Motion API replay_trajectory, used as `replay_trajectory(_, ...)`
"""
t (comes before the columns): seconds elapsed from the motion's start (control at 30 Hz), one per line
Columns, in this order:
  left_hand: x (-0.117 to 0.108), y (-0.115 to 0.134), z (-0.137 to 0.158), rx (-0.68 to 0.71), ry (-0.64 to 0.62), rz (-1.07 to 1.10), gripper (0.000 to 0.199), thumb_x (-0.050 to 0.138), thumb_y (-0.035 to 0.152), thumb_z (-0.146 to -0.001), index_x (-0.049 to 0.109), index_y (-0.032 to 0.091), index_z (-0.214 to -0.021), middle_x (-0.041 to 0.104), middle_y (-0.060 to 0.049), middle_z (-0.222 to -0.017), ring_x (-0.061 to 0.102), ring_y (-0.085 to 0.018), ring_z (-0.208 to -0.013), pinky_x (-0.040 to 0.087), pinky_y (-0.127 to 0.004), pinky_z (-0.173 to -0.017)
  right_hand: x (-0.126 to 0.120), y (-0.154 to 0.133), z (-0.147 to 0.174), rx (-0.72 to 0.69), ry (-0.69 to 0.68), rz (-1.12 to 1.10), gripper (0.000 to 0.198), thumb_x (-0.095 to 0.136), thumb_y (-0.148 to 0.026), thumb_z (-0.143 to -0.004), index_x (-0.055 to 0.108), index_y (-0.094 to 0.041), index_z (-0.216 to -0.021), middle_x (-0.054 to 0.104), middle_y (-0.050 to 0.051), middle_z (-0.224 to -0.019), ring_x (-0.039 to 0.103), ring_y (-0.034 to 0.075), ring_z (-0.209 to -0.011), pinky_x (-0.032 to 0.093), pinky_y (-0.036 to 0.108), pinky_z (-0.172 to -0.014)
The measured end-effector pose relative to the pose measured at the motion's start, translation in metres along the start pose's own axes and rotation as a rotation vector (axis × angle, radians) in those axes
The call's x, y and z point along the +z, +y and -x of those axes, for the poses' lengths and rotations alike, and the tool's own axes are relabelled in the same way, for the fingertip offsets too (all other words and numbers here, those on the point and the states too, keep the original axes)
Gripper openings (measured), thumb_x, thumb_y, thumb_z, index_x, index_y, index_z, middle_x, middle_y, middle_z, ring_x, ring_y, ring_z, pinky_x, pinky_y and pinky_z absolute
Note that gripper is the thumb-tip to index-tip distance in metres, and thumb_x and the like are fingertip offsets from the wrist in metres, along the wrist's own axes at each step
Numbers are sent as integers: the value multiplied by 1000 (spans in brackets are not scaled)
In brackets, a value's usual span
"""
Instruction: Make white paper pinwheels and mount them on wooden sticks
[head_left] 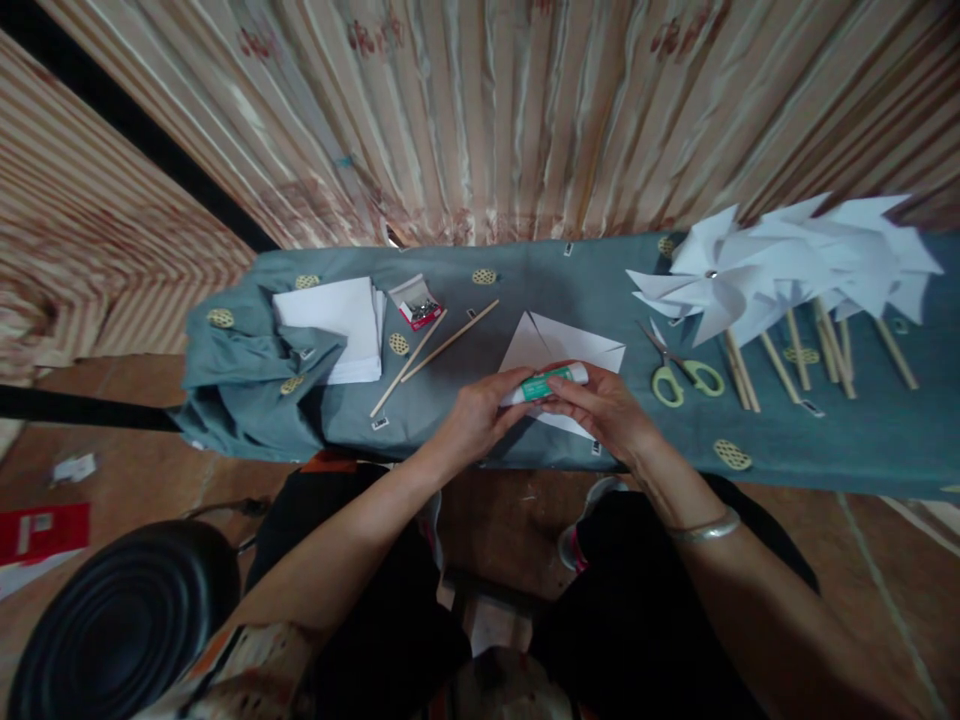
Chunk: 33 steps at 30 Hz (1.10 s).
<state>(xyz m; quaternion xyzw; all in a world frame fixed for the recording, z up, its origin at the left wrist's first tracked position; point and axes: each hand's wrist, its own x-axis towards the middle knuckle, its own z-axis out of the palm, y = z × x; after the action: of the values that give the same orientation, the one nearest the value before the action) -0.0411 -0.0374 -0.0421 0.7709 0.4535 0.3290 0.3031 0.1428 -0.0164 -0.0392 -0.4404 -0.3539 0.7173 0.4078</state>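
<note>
A green and white glue stick [551,384] is held level between both my hands. My left hand [486,405] grips its left end, while the fingers of my right hand [596,400] close round its right part. Just beneath lies a square white paper [574,338] with slits cut in from its corners; my hands cover part of it. To the right of the paper rest scissors with light green handles [684,382], their blades parted. Two wooden sticks [450,340] lie left of the paper.
Several white paper pinwheels [787,265] on wooden sticks lie at the right of the cloth-covered table [480,440]. A stack of white paper [337,320] and a small red and white box of metal pins [417,302] are at the left. A black round stool [127,620] stands lower left.
</note>
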Motion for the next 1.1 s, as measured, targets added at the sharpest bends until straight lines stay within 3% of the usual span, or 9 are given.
replay_trajectory(0.2,-12,-16,-2,-151,81,-30,29,60,27,-88,64,16,-115,72,-8,-110,68,-20,-98,52,-29,-87,-3,-4,-3,-63,28,79,47,87,-47,-56,72,-22,-93,76,1,-81,70,11,-67,56,20,-61)
replay_trajectory(0.27,-22,-29,-4,-187,153,-138,29,60,26,-88,63,15,-114,72,-9,-110,68,-22,-99,52,-31,-88,-8,-8,-1,-104,66,106,48,87,-46,-56,72,-23,-95,76,1,-87,70,11,-67,54,19,-60)
replay_trajectory(0.4,-39,-46,-7,-233,159,-480,29,58,19,-86,62,14,-115,69,-14,-113,65,-27,-106,50,-40,-94,-19,-14,4,-132,80,153,45,85,-47,-61,72,-22,-97,76,3,-92,70,11,-70,54,20,-62)
replay_trajectory(0.57,-45,-47,-9,-176,85,-717,23,63,20,-83,66,12,-104,69,-14,-104,60,-31,-107,50,-43,-92,-33,-13,5,-201,108,226,43,82,-48,-66,70,-21,-97,76,5,-93,69,12,-72,54,23,-62)
replay_trajectory(0.67,-46,-42,-9,-131,96,-753,36,66,23,-81,62,9,-114,66,-16,-113,56,-32,-110,48,-45,-94,-48,-8,5,-290,157,364,38,78,-47,-70,70,-21,-95,75,5,-90,69,15,-72,55,28,-64)
replay_trajectory(0.77,-40,-29,-7,-29,126,-748,52,68,29,-81,55,9,-127,59,-18,-126,51,-35,-117,45,-50,-95,-60,-5,9,-404,231,644,27,70,-41,-77,71,-20,-93,75,6,-88,69,18,-72,56,35,-70)
replay_trajectory(0.87,-20,-9,-4,173,-10,-645,40,64,35,-86,59,14,-120,61,-15,-123,53,-31,-113,46,-48,-92,-64,-2,17,-498,276,950,19,60,-32,-85,72,-23,-96,75,6,-95,70,21,-83,56,39,-81)
replay_trajectory(0.97,4,7,-4,312,-153,-562,33,61,31,-89,60,14,-117,63,-14,-121,53,-28,-112,48,-43,-88,-63,1,24,-611,187,1087,23,54,-25,-89,71,-25,-103,74,6,-105,68,22,-99,53,41,-92)
replay_trajectory(1.1,24,9,-10,317,-218,-530,32,63,28,-88,60,12,-115,64,-13,-116,56,-25,-106,50,-40,-88,-62,9,28,-696,22,1168,31,47,-16,-90,69,-23,-110,71,8,-113,65,22,-108,52,44,-95)
